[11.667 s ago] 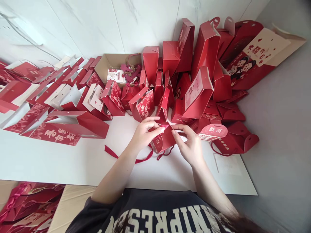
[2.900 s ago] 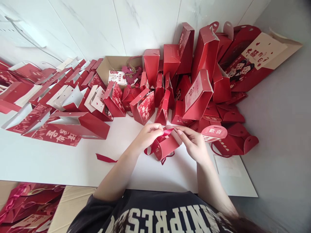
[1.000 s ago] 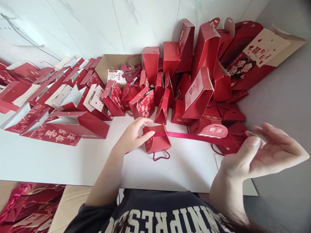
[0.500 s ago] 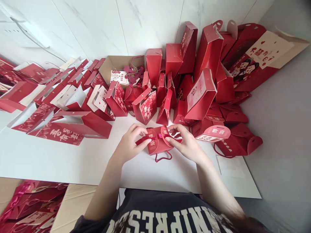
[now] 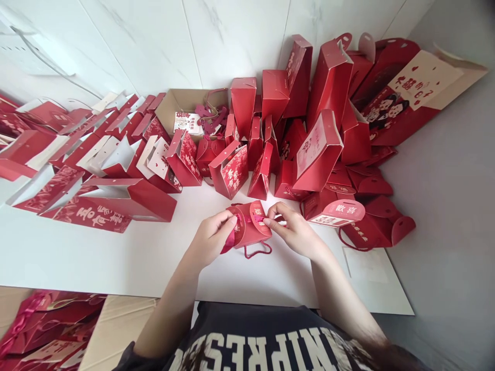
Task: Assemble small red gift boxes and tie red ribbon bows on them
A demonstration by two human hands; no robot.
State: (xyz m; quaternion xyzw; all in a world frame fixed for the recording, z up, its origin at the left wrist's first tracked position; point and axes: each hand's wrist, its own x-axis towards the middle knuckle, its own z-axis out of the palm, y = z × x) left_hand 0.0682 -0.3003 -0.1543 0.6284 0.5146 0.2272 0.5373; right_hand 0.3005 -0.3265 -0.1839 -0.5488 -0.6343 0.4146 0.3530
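Ribbon (image 5: 229, 243) across the box (image 5: 252, 235)
I watch the left hand (image 5: 211, 238) and right hand (image 5: 297, 233) pinching it at the box's sides.

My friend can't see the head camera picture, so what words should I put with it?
A left hand and right hand pinch a dark pink ribbon over a small red box on a white table. Red paper bags and other red boxes crowd the far side, beside an open cardboard box.
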